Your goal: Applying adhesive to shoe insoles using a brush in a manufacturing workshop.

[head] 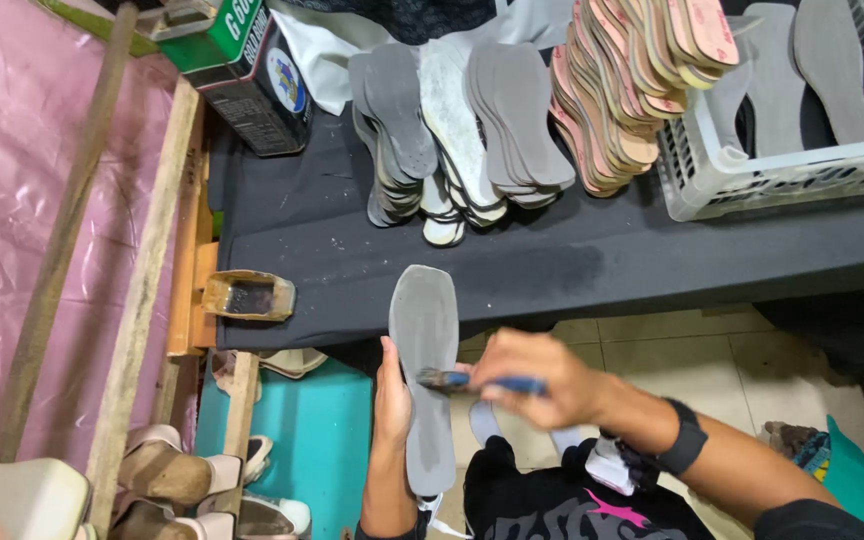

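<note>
Two bare hands work on one grey flat shoe insole [424, 370] at the lower centre of the frame.
The left hand [390, 392] grips the insole's edge from behind, and the right hand [542, 378] is closed around a blue-handled brush [477, 381] whose bristles touch the insole; stacks of grey insoles [452, 130] lie on the black table [552, 265] above.

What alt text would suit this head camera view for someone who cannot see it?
A left hand holds a grey insole while the right hand draws a blue-handled brush across it. Behind, insole stacks and a white basket sit on a black table.
</note>
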